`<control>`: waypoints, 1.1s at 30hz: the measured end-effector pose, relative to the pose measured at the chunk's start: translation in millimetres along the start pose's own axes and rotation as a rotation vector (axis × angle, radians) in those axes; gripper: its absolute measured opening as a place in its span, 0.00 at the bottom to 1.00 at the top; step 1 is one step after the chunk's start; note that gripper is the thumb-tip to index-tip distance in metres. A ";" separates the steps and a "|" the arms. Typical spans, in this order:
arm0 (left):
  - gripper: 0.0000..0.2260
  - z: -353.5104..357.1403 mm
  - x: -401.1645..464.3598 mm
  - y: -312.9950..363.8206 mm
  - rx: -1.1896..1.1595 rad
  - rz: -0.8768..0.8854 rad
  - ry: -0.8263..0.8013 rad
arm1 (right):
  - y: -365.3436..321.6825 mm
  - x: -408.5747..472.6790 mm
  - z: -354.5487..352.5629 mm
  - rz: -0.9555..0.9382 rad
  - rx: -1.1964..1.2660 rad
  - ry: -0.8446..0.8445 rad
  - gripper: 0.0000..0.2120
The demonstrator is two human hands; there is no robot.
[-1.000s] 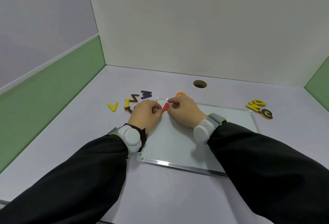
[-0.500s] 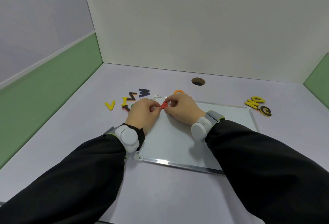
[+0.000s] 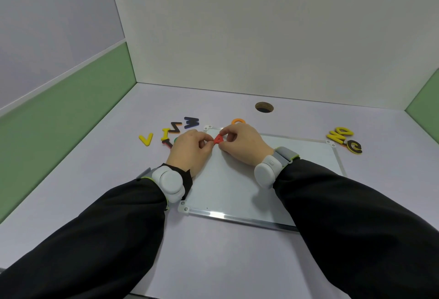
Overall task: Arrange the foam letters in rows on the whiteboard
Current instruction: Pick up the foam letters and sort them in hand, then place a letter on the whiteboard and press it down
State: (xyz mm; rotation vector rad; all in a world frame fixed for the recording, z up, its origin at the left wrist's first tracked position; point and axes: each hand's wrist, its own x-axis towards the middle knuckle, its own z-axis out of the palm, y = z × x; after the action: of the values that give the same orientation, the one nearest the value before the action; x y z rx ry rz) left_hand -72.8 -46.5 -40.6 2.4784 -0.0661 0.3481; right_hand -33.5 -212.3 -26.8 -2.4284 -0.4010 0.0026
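At the far left corner of the whiteboard (image 3: 240, 194), both hands meet over a red A (image 3: 218, 139). Left hand (image 3: 190, 150) and right hand (image 3: 242, 144) each pinch it, fingertips curled in from either side, so the letter sits between them just above or on the board's surface; I cannot tell which. No other letter lies on the board.

It looks like thin foam: light, a little soft, likely to bend if squeezed hard, and not fragile or slippery. A gentle pinch on the outer legs should do, with a flat press to seat it. Being so light, it could slide or lift with a finger when released, so letting go slowly seems wise.

Loose letters wait on the desk (image 3: 213, 263): a yellow V (image 3: 145, 138), a Z (image 3: 175, 127) and a dark W (image 3: 191, 122) to the left, an orange O (image 3: 238, 121) just beyond the board, and a yellow pile (image 3: 344, 139) off the right corner.
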 end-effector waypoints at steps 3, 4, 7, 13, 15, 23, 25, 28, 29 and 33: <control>0.08 -0.6 0.0 0.0 0.003 -0.003 -0.009 | -1.4 -1.4 -0.6 0.004 0.006 0.007 0.12; 0.08 -0.9 0.0 0.1 0.002 -0.003 -0.010 | -2.0 -1.9 -1.2 0.005 0.011 0.009 0.13; 0.07 -3.1 -0.4 2.2 -0.017 -0.012 -0.015 | -3.3 -2.1 -3.8 0.031 0.062 0.002 0.16; 0.07 -14.7 -1.3 6.1 -0.075 -0.034 -0.020 | -3.3 3.3 -16.8 0.156 0.334 -0.003 0.14; 0.08 -20.5 -1.0 7.1 -0.084 -0.026 -0.001 | -3.1 4.1 -24.5 0.166 0.436 0.021 0.12; 0.09 -26.1 31.3 17.0 -0.049 0.018 0.010 | 14.0 26.8 -46.2 0.198 0.262 0.309 0.13; 0.09 -20.0 44.8 23.2 0.009 0.031 -0.015 | 19.9 33.5 -43.8 0.227 0.156 0.297 0.12; 0.10 -6.2 65.4 34.4 0.081 0.031 -0.068 | 21.5 38.2 -41.4 0.265 0.088 0.274 0.12; 0.10 -1.0 72.1 38.1 0.109 0.032 -0.086 | 21.1 38.7 -41.1 0.276 0.080 0.262 0.12; 0.13 22.6 93.5 48.1 0.304 0.017 -0.167 | 23.6 42.4 -37.9 0.310 0.065 0.205 0.12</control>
State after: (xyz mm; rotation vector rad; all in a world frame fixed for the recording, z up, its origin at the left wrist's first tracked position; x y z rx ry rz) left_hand 16.3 -95.2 -5.3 2.8061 -0.1101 0.1660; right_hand 17.5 -240.9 -7.7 -2.3735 0.0674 -0.0954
